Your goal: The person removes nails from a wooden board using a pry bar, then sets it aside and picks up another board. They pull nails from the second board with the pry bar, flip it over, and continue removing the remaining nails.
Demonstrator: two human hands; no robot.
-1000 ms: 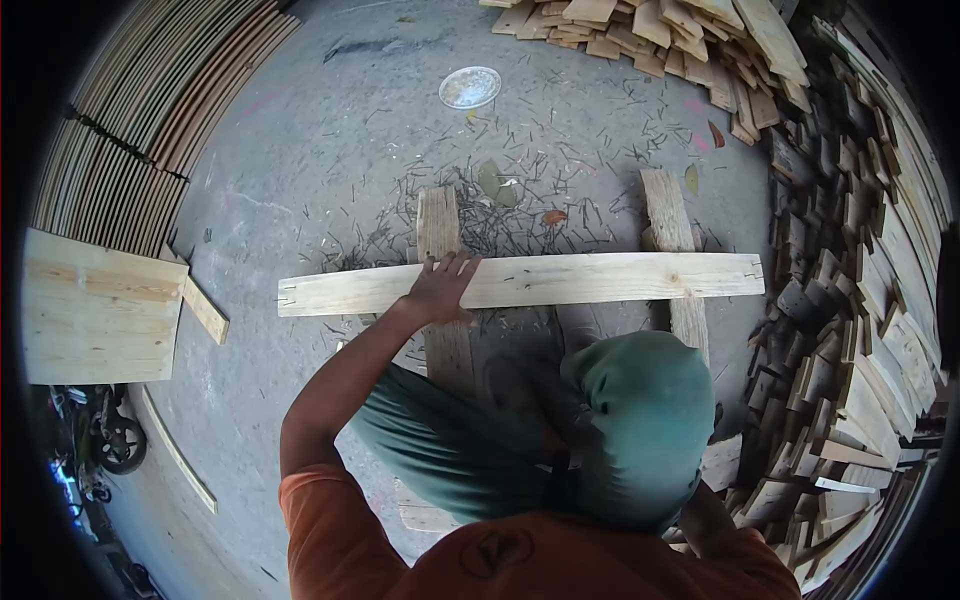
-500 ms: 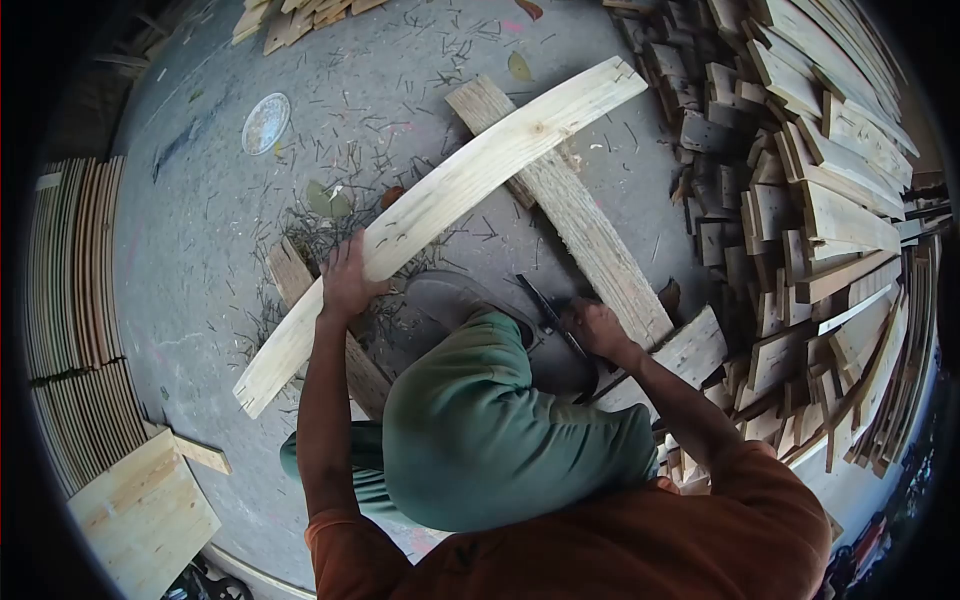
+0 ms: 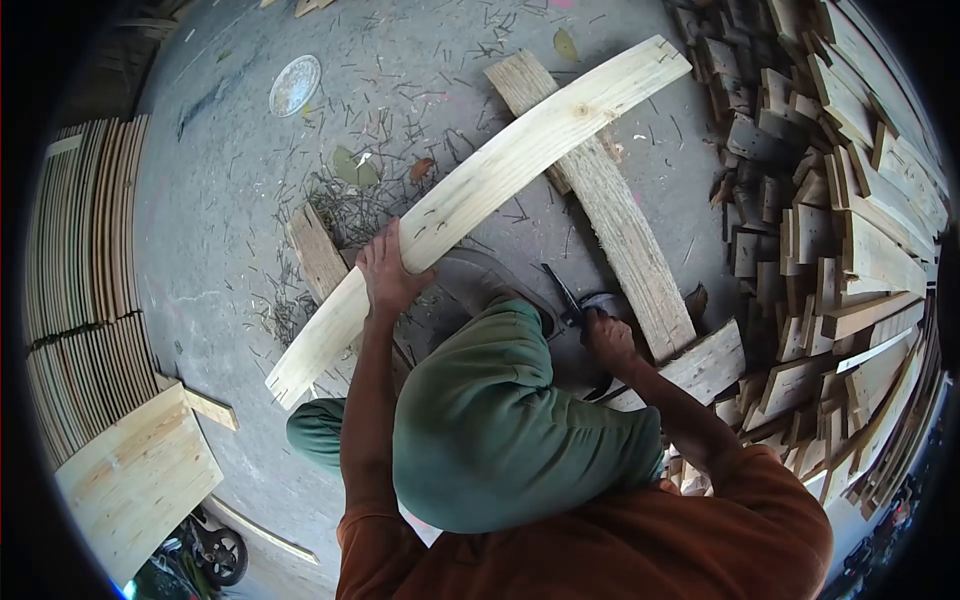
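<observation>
A long pale plank [image 3: 500, 165] lies slantwise across two rougher boards, one on the right [image 3: 625, 240] and one on the left [image 3: 316, 250]. My left hand [image 3: 392, 270] grips the pale plank near its lower left part, fingers over its far edge. Bent nails stick out of the plank beside that hand. My right hand [image 3: 607, 340] is closed around a dark tool [image 3: 566, 296], probably a hammer, near my foot and left of the rough right board. The tool is apart from the plank.
Many nails [image 3: 385, 125] and some leaves [image 3: 355, 168] litter the concrete floor. A pale round plate [image 3: 295, 86] lies at the upper left. Wood is piled on the right [image 3: 800, 260] and stacked on the left [image 3: 85, 240]. A wide panel [image 3: 140, 470] is at the lower left.
The view has shifted, so the planks appear further right. My right hand has closed round the dark tool and tilted it. My left hand stays on the pale plank.
</observation>
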